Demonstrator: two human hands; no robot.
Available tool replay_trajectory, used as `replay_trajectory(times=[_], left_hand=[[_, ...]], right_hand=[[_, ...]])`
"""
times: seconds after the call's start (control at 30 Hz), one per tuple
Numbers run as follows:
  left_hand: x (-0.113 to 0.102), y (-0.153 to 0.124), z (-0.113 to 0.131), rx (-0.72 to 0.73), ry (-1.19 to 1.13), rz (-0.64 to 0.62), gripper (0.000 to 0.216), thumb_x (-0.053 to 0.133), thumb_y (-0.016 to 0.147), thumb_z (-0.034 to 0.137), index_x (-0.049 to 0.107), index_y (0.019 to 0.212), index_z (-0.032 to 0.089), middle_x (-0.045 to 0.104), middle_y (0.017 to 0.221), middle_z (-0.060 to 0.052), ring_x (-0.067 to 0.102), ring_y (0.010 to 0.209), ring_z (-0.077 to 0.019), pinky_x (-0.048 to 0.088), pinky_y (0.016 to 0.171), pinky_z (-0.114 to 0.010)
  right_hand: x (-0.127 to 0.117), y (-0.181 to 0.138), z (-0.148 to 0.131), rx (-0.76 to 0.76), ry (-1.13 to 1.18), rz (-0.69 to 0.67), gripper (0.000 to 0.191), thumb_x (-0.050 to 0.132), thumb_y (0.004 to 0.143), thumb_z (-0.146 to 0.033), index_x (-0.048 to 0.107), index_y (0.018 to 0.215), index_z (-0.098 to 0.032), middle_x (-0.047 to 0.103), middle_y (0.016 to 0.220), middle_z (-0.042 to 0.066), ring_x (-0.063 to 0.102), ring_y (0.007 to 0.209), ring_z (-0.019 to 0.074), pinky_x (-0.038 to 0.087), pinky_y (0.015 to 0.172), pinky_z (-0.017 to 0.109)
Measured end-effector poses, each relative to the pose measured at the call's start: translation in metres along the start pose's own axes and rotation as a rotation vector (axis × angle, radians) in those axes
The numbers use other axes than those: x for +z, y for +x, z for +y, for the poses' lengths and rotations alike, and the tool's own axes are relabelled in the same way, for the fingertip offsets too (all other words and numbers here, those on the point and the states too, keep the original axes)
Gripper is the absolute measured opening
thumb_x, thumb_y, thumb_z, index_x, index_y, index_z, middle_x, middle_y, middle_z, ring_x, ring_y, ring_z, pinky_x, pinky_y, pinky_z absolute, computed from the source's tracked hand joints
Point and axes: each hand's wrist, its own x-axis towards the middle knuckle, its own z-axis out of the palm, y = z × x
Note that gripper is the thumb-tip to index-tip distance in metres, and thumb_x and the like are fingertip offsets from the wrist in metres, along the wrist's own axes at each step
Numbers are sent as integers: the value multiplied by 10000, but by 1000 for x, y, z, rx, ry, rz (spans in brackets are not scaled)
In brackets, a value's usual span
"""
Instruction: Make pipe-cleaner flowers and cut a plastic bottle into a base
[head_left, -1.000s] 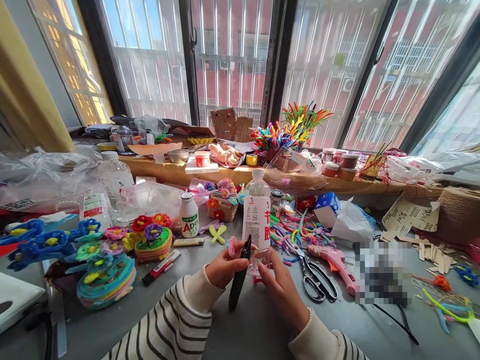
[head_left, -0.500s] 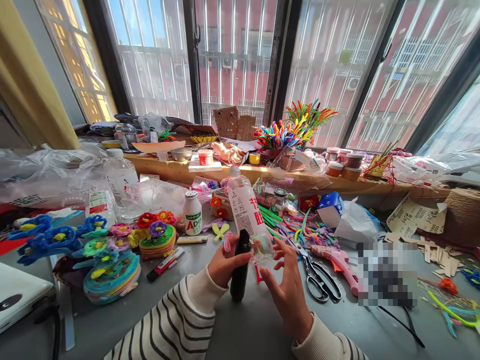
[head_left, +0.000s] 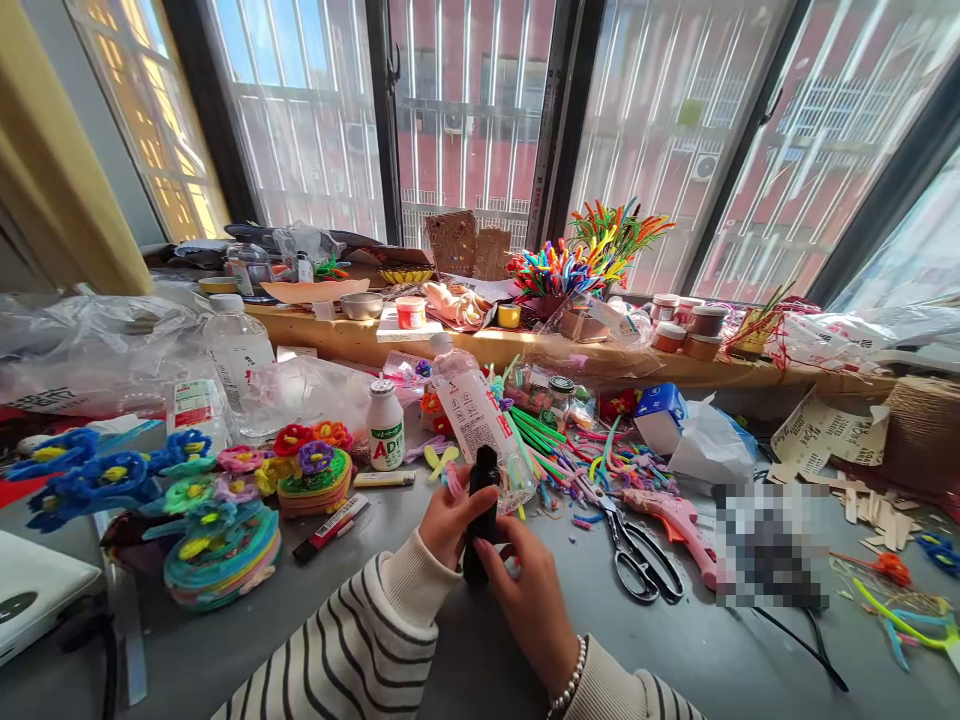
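Note:
My left hand (head_left: pixel 448 520) is closed round the top half of a black stick-shaped tool (head_left: pixel 484 478), with a small pink pipe-cleaner curl (head_left: pixel 454 482) by its fingers. My right hand (head_left: pixel 529 600) wraps the tool's lower part from the right, near the grey table (head_left: pixel 480 670). A clear plastic water bottle (head_left: pixel 474 412) with a white and red label leans back to the left just behind the tool. Its base sits at my left fingertips; whether they grip it is unclear.
Scissors (head_left: pixel 634 562) and a pink glue gun (head_left: pixel 679 520) lie right of my hands. A small white bottle (head_left: pixel 385 428), a marker (head_left: pixel 334 522) and stacked pipe-cleaner flowers (head_left: pixel 217 530) sit left. Loose pipe cleaners (head_left: pixel 570 455) lie behind, below a cluttered wooden shelf (head_left: pixel 517 348).
The bottle has tipped from upright to leaning left. My right hand came off the bottle and closed on the black tool's lower part. The tool now stands more upright.

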Motion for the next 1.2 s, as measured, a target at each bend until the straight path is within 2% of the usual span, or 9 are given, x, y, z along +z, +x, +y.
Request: replay_trajectory(times=[0.13, 0.27, 0.43, 0.53, 0.67, 0.8, 0.9, 1.0, 1.2], left_hand=[[-9, 3, 3, 6, -6, -45, 350, 669, 495, 420, 606, 721, 161, 595, 732, -46, 537, 765, -198, 413, 634, -274], [-15, 3, 10, 59, 40, 41, 260, 677, 515, 360, 592, 657, 159, 582, 767, -46, 462, 968, -265, 399, 755, -342], [-17, 5, 14, 60, -66, 176, 289, 713, 471, 258, 448, 505, 146, 554, 581, 13, 547, 864, -265, 398, 758, -397], [-17, 8, 15, 68, -113, 299, 331, 708, 479, 203, 382, 499, 154, 565, 597, 29, 583, 800, -247, 416, 733, -381], [-18, 11, 15, 24, -114, 433, 282, 703, 491, 160, 443, 600, 160, 598, 713, 13, 606, 722, -212, 453, 695, -339], [-20, 13, 15, 52, -51, 388, 342, 717, 470, 204, 432, 657, 172, 594, 704, 24, 612, 670, -186, 464, 664, -313], [-22, 15, 14, 198, 27, 406, 418, 730, 430, 196, 408, 697, 184, 592, 704, 31, 604, 657, -167, 454, 676, -330], [-25, 15, 16, 318, 125, 414, 484, 734, 401, 168, 477, 811, 176, 601, 761, 6, 587, 695, -163, 435, 711, -316], [-32, 11, 25, 239, 131, 324, 479, 693, 483, 247, 533, 931, 184, 600, 886, -22, 581, 715, -165, 433, 693, -286]], right_hand=[[-3, -3, -7, 50, 268, -52, 190, 427, 770, -316, 498, 874, -173, 607, 766, 48, 567, 678, 160, 450, 628, 275], [-20, -7, -10, 86, 562, -117, 208, 362, 805, -342, 427, 925, -185, 600, 804, 51, 562, 761, 171, 444, 679, 297], [-45, -3, -4, 198, 625, -42, 269, 364, 788, -413, 406, 947, -201, 582, 734, 25, 568, 673, 165, 456, 571, 278], [-53, 1, -3, 211, 611, -10, 266, 369, 784, -421, 428, 911, -195, 576, 788, 36, 562, 685, 158, 452, 568, 266], [-56, 2, -5, 196, 587, 11, 231, 376, 787, -407, 418, 868, -195, 580, 783, 28, 554, 656, 143, 437, 537, 246], [-55, 3, -4, 228, 625, 69, 219, 372, 790, -411, 391, 853, -202, 554, 629, -14, 548, 560, 132, 413, 466, 231], [-54, 4, 0, 251, 634, 85, 228, 371, 785, -427, 399, 809, -202, 513, 550, -35, 532, 501, 128, 396, 432, 228], [-53, 5, 4, 265, 620, 102, 237, 393, 769, -441, 410, 774, -204, 488, 513, -52, 508, 456, 118, 382, 425, 229], [-52, 5, 10, 280, 659, 89, 265, 396, 767, -447, 403, 679, -197, 524, 497, -42, 508, 435, 106, 387, 446, 226]])
